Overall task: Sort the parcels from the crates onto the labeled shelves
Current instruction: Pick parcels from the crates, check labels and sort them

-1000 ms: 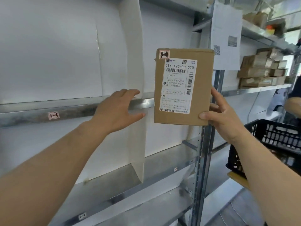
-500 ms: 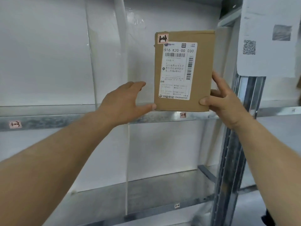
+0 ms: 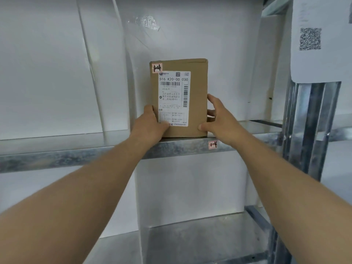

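Stiff, probably light parcel (image 3: 198,96) stands upright on the shelf (image 3: 95,155); left hand (image 3: 150,124) at nine o'clock, right hand (image 3: 222,121) at three, fingers gripping its lower side edges.

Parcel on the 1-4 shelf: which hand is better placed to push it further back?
Probably left. The left hand covers the lower left front of the parcel, standing near the front edge of the shelf; the right hand mostly clasps its side.
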A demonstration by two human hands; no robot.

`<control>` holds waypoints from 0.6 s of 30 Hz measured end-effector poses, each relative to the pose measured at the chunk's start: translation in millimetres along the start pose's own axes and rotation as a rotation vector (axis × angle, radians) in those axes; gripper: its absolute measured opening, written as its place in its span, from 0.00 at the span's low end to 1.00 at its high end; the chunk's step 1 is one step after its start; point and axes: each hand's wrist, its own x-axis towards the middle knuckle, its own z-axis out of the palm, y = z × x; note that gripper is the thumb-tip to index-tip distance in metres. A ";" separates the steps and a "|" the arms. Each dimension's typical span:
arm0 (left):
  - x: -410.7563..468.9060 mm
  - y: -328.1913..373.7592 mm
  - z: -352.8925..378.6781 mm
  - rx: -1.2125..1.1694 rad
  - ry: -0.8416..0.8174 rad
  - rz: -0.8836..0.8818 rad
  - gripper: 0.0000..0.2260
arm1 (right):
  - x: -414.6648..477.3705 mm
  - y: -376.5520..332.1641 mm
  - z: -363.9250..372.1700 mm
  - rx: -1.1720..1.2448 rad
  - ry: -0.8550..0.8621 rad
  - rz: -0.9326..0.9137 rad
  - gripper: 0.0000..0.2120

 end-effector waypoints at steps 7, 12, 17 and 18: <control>9.2 -2.8 7.8 0.056 -0.008 0.000 0.22 | 9.7 5.1 7.6 -0.130 0.019 0.040 0.43; 3.6 -1.7 4.8 0.061 -0.024 -0.009 0.25 | 9.3 5.0 7.0 -0.188 0.046 0.080 0.46; -27.2 5.8 -10.4 0.046 0.015 0.084 0.28 | -11.9 -17.2 5.2 -0.326 0.154 -0.023 0.43; -37.6 5.9 -15.5 0.051 0.032 0.114 0.29 | -19.3 -25.6 7.4 -0.382 0.169 -0.075 0.40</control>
